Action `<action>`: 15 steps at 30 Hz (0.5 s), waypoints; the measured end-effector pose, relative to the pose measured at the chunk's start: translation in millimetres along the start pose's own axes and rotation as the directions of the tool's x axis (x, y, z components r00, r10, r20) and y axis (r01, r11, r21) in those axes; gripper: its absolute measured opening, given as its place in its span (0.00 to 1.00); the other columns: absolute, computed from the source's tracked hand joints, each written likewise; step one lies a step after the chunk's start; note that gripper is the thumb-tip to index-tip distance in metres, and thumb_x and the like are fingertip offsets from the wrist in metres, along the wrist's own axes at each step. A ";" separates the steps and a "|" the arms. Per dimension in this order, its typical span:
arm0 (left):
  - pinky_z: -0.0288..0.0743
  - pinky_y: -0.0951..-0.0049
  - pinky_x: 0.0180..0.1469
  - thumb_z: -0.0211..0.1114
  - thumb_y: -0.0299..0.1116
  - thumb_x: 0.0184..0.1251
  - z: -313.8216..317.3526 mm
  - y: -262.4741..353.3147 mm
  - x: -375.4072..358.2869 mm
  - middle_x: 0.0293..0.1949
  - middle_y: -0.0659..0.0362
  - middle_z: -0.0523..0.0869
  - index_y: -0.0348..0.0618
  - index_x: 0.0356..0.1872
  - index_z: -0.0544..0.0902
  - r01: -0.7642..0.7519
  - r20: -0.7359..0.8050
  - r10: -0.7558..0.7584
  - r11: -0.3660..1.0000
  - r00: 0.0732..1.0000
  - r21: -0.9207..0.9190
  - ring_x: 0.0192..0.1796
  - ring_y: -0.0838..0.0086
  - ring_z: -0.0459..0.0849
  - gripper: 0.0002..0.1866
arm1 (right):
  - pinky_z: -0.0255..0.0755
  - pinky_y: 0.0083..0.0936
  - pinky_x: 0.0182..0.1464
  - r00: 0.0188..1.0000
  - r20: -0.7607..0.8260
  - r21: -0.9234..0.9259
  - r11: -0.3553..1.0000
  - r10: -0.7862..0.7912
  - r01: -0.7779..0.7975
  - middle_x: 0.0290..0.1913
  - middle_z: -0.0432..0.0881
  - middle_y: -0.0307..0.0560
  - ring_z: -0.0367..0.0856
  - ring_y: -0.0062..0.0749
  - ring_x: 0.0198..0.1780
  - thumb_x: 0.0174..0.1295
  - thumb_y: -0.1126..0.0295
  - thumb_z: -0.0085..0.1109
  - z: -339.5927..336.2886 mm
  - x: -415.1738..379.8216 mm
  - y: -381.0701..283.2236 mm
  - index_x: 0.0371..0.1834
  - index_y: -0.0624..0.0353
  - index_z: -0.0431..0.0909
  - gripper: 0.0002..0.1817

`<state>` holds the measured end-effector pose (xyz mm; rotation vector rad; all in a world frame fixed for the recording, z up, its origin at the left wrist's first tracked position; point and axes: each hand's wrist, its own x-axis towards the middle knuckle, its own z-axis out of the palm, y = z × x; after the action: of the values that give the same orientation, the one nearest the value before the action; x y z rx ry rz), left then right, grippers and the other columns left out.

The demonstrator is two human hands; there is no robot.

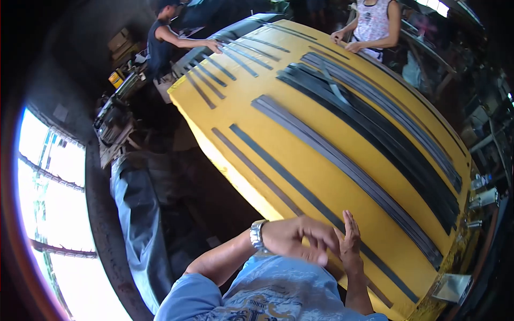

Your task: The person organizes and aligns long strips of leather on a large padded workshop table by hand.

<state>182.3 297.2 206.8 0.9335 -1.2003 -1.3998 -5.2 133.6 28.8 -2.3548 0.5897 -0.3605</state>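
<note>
Midway along a yellow table (235,109), a person in a blue shirt (278,289) holds both hands near the closest long strips. The left hand (300,237), wearing a silver watch (258,236), is loosely bent, its fingers slightly blurred; the right hand (352,246) stands upright with fingers straight. Whether the hands touch each other or the table cannot be told. A brown strip (257,171) and a dark strip (289,178) run beneath them, beside piles of gray strips (332,150) and black strips (375,135). Across the table, a co-worker's hand (215,46) reaches over shorter strips (239,59); another person (376,24) stands at the far edge.
</note>
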 end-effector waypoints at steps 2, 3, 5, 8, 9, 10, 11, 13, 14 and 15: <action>0.76 0.72 0.48 0.66 0.38 0.69 -32.5 -38.7 -12.7 0.44 0.55 0.86 0.38 0.47 0.83 0.091 -0.367 -0.041 0.989 0.929 0.120 0.45 0.74 0.84 0.15 | 0.61 0.43 0.69 0.999 0.013 -0.022 0.999 -0.040 0.040 0.68 0.68 0.60 0.68 0.56 0.67 0.57 0.71 0.65 10.8 14.7 -7.6 0.69 0.61 0.64 0.35; 0.76 0.74 0.48 0.66 0.38 0.69 -53.8 -53.8 -22.7 0.44 0.56 0.86 0.38 0.48 0.83 0.181 -0.483 -0.102 0.976 0.869 0.120 0.44 0.75 0.84 0.15 | 0.63 0.43 0.67 0.998 0.033 -0.014 0.998 -0.060 0.060 0.67 0.70 0.59 0.69 0.55 0.66 0.57 0.70 0.64 16.8 20.5 -9.3 0.67 0.60 0.67 0.33; 0.77 0.76 0.47 0.67 0.38 0.68 -101.5 -79.2 -48.9 0.43 0.57 0.87 0.39 0.48 0.83 0.351 -0.671 -0.147 0.919 0.727 0.179 0.44 0.76 0.85 0.15 | 0.64 0.43 0.66 0.996 0.059 -0.007 0.997 -0.074 0.075 0.66 0.71 0.58 0.70 0.55 0.66 0.57 0.70 0.64 26.5 32.8 -12.4 0.66 0.60 0.69 0.31; 0.79 0.71 0.48 0.69 0.35 0.64 -175.7 -109.0 -90.9 0.44 0.54 0.86 0.40 0.47 0.84 0.574 -0.831 -0.009 0.727 0.556 0.376 0.43 0.71 0.86 0.13 | 0.67 0.42 0.61 0.987 0.161 -0.015 1.000 0.002 0.000 0.63 0.75 0.54 0.73 0.52 0.62 0.57 0.68 0.64 48.1 48.9 -20.5 0.62 0.59 0.73 0.27; 0.79 0.68 0.51 0.69 0.33 0.63 -201.3 -119.3 -104.5 0.47 0.52 0.85 0.40 0.47 0.83 0.608 -0.838 0.107 0.640 0.535 0.470 0.47 0.66 0.85 0.14 | 0.68 0.42 0.59 0.989 0.145 -0.070 0.997 -0.025 0.036 0.60 0.76 0.52 0.74 0.50 0.60 0.57 0.67 0.64 58.6 52.8 -21.7 0.61 0.58 0.74 0.27; 0.78 0.65 0.53 0.69 0.31 0.61 -229.8 -125.9 -116.9 0.51 0.50 0.83 0.41 0.48 0.83 0.627 -0.811 0.220 0.536 0.542 0.565 0.50 0.62 0.84 0.14 | 0.69 0.41 0.57 0.993 0.117 -0.128 0.991 -0.032 0.046 0.58 0.78 0.49 0.75 0.48 0.58 0.56 0.66 0.65 72.5 53.0 -26.2 0.60 0.57 0.74 0.26; 0.77 0.62 0.55 0.69 0.31 0.60 -257.1 -130.1 -129.4 0.54 0.48 0.80 0.42 0.49 0.82 0.656 -0.794 0.297 0.450 0.530 0.606 0.54 0.57 0.81 0.16 | 0.69 0.41 0.57 0.997 0.059 -0.133 0.990 0.057 -0.049 0.58 0.78 0.49 0.75 0.48 0.58 0.56 0.66 0.65 87.4 53.7 -36.2 0.60 0.57 0.74 0.26; 0.73 0.58 0.60 0.68 0.31 0.60 -320.2 -146.5 -148.0 0.58 0.46 0.76 0.43 0.53 0.79 0.662 -0.725 0.388 0.307 0.569 0.684 0.59 0.50 0.75 0.19 | 0.69 0.42 0.55 0.994 -0.098 -0.212 0.974 0.058 -0.078 0.53 0.78 0.47 0.75 0.46 0.54 0.55 0.65 0.66 100.5 66.3 -50.3 0.60 0.56 0.75 0.27; 0.72 0.56 0.61 0.70 0.31 0.59 -351.3 -160.4 -157.2 0.58 0.47 0.76 0.43 0.54 0.78 0.667 -0.709 0.424 0.273 0.564 0.694 0.59 0.50 0.75 0.20 | 0.68 0.42 0.55 0.971 -0.192 -0.210 0.960 0.143 -0.183 0.53 0.77 0.47 0.74 0.45 0.54 0.55 0.64 0.67 106.1 71.2 -56.0 0.59 0.56 0.75 0.27; 0.72 0.56 0.60 0.71 0.31 0.58 -372.7 -163.3 -164.0 0.58 0.48 0.76 0.44 0.55 0.78 0.671 -0.707 0.405 0.255 0.579 0.696 0.60 0.51 0.75 0.22 | 0.68 0.42 0.55 0.940 -0.257 -0.209 0.936 0.226 -0.283 0.52 0.76 0.46 0.73 0.45 0.54 0.54 0.63 0.67 115.4 64.8 -66.8 0.59 0.55 0.75 0.27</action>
<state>535.5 386.4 -37.5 2.3575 -1.1023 0.1116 117.9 208.9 -4.9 -2.4423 1.0963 -0.4655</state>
